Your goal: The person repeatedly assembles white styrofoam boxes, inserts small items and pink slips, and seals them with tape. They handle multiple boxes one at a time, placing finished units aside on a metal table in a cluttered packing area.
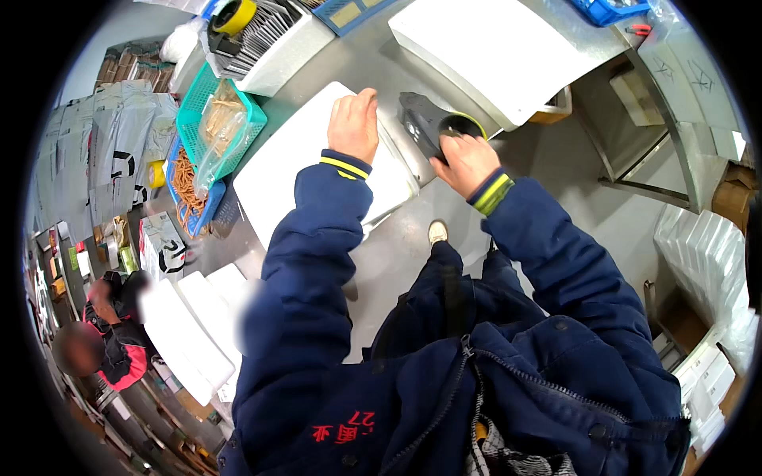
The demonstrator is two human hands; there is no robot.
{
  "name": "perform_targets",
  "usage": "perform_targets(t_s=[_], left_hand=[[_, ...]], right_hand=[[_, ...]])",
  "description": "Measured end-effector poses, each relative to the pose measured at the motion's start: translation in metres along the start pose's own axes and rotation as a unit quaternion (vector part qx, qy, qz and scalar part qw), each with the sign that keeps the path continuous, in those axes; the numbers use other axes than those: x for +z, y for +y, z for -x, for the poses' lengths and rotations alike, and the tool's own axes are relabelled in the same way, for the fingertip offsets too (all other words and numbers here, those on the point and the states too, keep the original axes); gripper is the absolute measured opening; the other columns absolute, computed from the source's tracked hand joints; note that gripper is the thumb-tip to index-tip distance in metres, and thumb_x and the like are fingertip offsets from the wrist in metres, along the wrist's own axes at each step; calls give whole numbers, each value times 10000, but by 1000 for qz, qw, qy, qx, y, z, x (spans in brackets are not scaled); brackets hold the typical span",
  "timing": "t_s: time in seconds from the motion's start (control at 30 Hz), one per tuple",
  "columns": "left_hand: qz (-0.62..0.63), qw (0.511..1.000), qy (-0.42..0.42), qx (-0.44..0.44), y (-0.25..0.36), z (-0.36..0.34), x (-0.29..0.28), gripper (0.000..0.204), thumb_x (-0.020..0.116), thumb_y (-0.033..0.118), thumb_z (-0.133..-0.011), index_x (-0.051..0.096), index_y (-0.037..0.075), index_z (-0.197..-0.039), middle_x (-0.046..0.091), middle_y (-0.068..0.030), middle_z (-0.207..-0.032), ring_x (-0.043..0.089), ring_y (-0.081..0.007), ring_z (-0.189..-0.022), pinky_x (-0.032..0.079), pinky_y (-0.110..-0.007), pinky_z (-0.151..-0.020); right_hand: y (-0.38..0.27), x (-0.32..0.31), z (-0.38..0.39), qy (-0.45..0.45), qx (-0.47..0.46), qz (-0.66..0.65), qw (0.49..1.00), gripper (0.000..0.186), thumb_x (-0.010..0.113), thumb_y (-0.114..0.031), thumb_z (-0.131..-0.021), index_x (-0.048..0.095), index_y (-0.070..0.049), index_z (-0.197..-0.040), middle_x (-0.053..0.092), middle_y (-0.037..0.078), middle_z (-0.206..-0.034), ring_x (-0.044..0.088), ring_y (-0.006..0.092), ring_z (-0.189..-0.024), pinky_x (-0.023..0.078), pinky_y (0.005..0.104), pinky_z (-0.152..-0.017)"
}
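A wide steel worktable (444, 246) is seen filling the middle of the head view, its bare surface running between the person's two blue sleeves. At the top, a large white foam lid (508, 47) is laid slantwise across the table's far side. Nearer, a white foam box (286, 170) is set flat on the table, and the left hand (355, 123) is pressed down on its far right part, fingers held together and flat, nothing gripped. Off to the left, a green plastic basket (190, 119) is stood at the table's edge with a clear bag of tan contents lying in it, and a blue basket (198, 218) of orange-brown sticks is tucked just below it. Stacks of white foam boxes (706, 262) are piled at the right edge, well apart from the hands. Smallest of all, a dark tape dispenser (425, 123) with a yellow-rimmed roll is found just right of the foam box, between it and the lid. The right hand (467, 163) is wrapped over its near end, fingers curled around it; how tightly it is clasped cannot be told. A second person in black and pink is glimpsed low at the left.
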State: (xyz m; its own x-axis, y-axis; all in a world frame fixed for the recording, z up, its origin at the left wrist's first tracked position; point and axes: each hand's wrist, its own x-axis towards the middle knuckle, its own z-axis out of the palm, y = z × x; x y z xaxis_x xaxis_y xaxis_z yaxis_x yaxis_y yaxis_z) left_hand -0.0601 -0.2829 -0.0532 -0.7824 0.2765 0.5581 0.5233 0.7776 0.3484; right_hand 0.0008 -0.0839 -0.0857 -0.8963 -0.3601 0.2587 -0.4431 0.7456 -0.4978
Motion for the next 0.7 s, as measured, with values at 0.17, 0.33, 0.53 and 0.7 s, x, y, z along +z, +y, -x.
perform_targets(t_s=[0.17,0.33,0.53,0.7], left_hand=[[9,994,-29,-109,38,40,-38,406,588,192,-771,495,-12,-1110,515,-175,-1085,460,-330,-1035,349,-406,-891],[-142,962,-190,-134,71,88,-49,644,598,359,-717,416,-18,-1207,318,-183,-1323,256,-363,-1246,188,-541,-989],[-114,969,-196,-95,67,88,-53,692,648,335,-678,402,-32,-1211,308,-204,-1317,235,-419,-1231,228,-517,-986],[89,970,-220,-52,37,93,-89,646,686,165,-651,410,4,-1212,339,-185,-1303,273,-374,-1230,250,-449,-998]], right_hand=[[21,36,-38,80,-91,33,992,322,620,-171,-715,540,-5,-979,577,125,-900,543,301,-826,414,370,-800],[-66,12,-13,-152,218,-302,916,533,468,-324,-869,368,68,-1216,440,295,-1183,432,363,-1131,338,345,-945],[-64,65,-163,-110,134,-175,969,482,487,-352,-847,464,54,-1104,522,264,-1055,493,374,-1008,385,388,-855],[-57,81,-192,21,-28,-230,973,449,496,-333,-852,476,10,-1142,546,224,-1050,498,348,-1023,389,345,-872]])
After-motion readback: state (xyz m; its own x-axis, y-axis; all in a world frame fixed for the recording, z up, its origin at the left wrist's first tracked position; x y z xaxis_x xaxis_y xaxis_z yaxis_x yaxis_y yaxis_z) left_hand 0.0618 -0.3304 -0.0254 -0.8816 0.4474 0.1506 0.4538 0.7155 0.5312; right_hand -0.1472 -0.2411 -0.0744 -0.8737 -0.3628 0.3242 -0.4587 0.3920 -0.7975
